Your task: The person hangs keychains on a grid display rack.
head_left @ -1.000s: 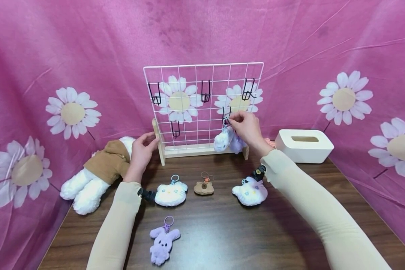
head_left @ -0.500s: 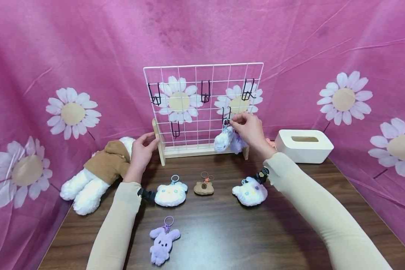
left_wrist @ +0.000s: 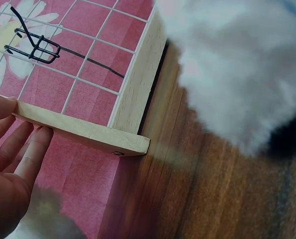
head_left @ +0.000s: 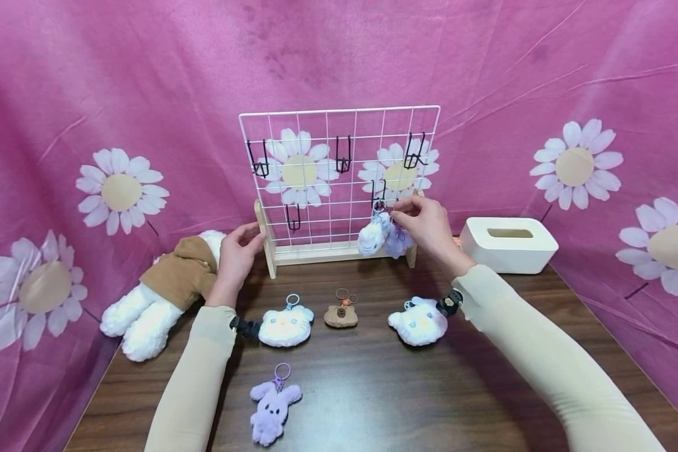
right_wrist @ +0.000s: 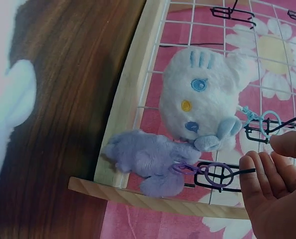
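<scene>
Just left of relaxed right hand (head_left: 426, 225), white plush (head_left: 371, 238) hangs; left hand (head_left: 239, 251) pinches stand (head_left: 316, 253).

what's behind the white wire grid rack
A pink fabric backdrop with two white daisies shows through the grid. At its lower right, the hanging white cat plush, hanging purple plush and right hand hide what's behind.

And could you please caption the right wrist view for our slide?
White plush cat-head charm and purple plush charm hang from black wire hooks beside the right hand.
</scene>
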`<state>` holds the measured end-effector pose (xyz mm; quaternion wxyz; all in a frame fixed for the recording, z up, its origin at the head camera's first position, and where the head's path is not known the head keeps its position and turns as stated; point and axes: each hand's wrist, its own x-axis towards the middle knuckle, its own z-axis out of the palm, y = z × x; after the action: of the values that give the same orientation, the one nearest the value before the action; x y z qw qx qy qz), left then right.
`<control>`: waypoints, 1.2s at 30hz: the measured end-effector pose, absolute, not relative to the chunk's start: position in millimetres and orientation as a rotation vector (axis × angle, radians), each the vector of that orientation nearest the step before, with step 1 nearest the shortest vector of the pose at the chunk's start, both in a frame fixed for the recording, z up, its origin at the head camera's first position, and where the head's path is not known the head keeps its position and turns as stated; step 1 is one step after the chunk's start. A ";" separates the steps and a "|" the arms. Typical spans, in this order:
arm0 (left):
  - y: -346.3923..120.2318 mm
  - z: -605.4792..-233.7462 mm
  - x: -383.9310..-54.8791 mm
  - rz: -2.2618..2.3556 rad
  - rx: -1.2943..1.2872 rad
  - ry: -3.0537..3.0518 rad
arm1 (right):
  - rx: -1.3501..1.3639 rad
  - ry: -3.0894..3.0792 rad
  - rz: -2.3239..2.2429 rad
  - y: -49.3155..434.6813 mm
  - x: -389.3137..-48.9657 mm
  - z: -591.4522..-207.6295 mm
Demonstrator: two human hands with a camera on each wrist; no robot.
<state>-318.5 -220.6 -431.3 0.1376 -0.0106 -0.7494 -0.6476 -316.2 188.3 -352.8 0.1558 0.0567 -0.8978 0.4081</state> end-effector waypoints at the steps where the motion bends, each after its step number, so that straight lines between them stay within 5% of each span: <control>1: -220.8 -431.3 -318.6 -1.873 -0.031 -2.168 | 0.162 -2.573 1.169 189.3 -314.4 -352.6; 19: -220.7 -430.5 -316.9 -1.874 -0.028 -2.172 | 0.293 -2.570 1.211 180.6 -265.9 -349.1; 36: -220.7 -430.2 -317.5 -1.860 -0.037 -2.175 | 0.536 -2.678 1.542 119.6 -197.8 -376.1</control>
<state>-317.5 -220.7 -430.2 0.1392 -0.0127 -0.7526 -0.6434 -197.8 119.6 -376.1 0.0028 0.1708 -0.8539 0.4917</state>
